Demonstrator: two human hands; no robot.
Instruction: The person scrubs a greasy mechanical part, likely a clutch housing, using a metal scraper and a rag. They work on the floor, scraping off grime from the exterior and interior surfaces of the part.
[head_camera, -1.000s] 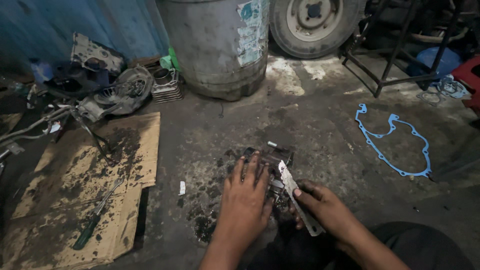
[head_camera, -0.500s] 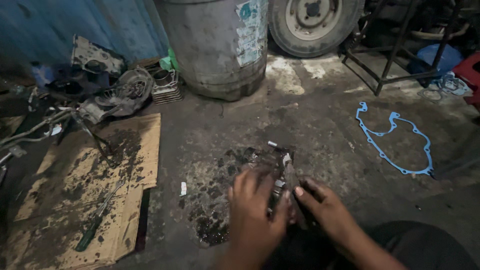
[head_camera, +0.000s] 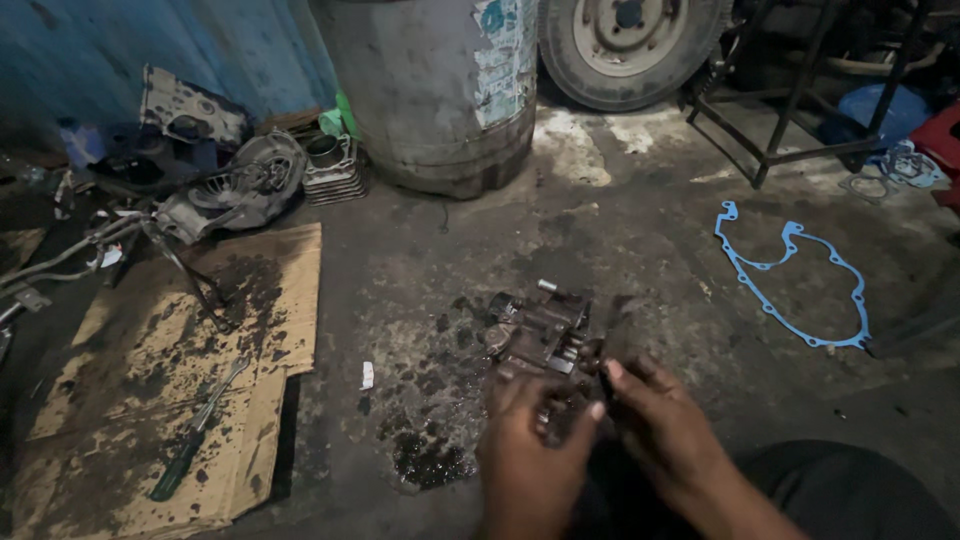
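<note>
A greasy metal engine part (head_camera: 541, 328) lies on the oily concrete floor in front of me. My left hand (head_camera: 528, 452) sits at its near end, fingers curled against the metal. Beside it, my right hand (head_camera: 668, 432) grips a thin flat metal tool (head_camera: 612, 335), which is dark and blurred and points up along the part's right side. The two hands touch each other at the fingertips. The near end of the part is hidden under my fingers.
An oil-stained cardboard sheet (head_camera: 170, 400) at the left carries a green-handled screwdriver (head_camera: 190, 445). Engine covers and a cylinder (head_camera: 240, 185) lie behind it, a steel drum (head_camera: 440, 90) and a wheel (head_camera: 625, 40) stand further back, and a blue gasket (head_camera: 800, 280) lies at the right.
My left hand lay spread flat over the part; it has drawn back to the near end with curled fingers, uncovering the part. The right hand with the tool has shifted slightly nearer.
</note>
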